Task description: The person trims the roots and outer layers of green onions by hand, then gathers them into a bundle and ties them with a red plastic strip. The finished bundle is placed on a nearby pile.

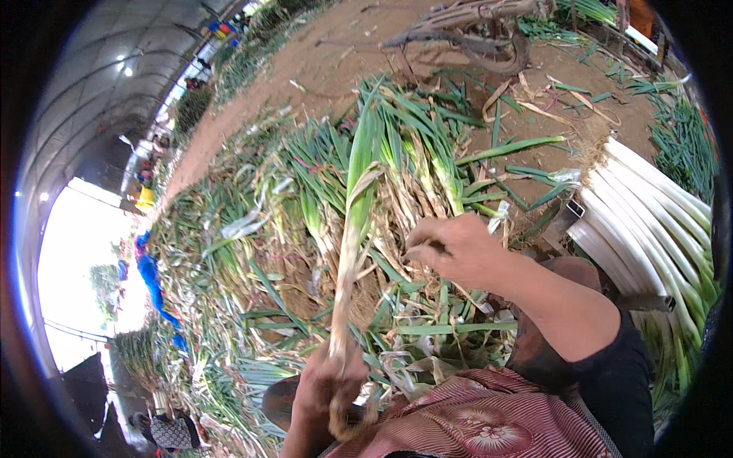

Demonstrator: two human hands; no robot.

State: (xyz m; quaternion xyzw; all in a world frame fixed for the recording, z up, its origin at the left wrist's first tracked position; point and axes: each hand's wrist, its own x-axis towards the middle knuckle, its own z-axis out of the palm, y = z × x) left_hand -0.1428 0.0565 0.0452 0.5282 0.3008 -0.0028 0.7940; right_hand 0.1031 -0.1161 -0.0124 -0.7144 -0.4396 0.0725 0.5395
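My left hand (332, 375) grips a long leek or Welsh onion (343, 275) near its root end, above my lap. The stalk stands nearly upright in the view, its green leaves pointing away from me. A dry, withered leaf (366, 180) hangs off its upper part, and its curved root end shows below my fist. Apart from the stalk, to its right, my right hand (458, 246) is loosely curled and blurred; whether anything thin is pinched in it cannot be made out. Unpeeled leeks (412, 177) with brown outer leaves lie just beyond both hands.
Clean white leeks (647, 212) are stacked at the right on a metal-edged support (641, 301). Leaf scraps (229, 286) cover the ground at left. A wheeled cart (475, 37) stands on the bare dirt ahead. Another person (172, 430) is at lower left.
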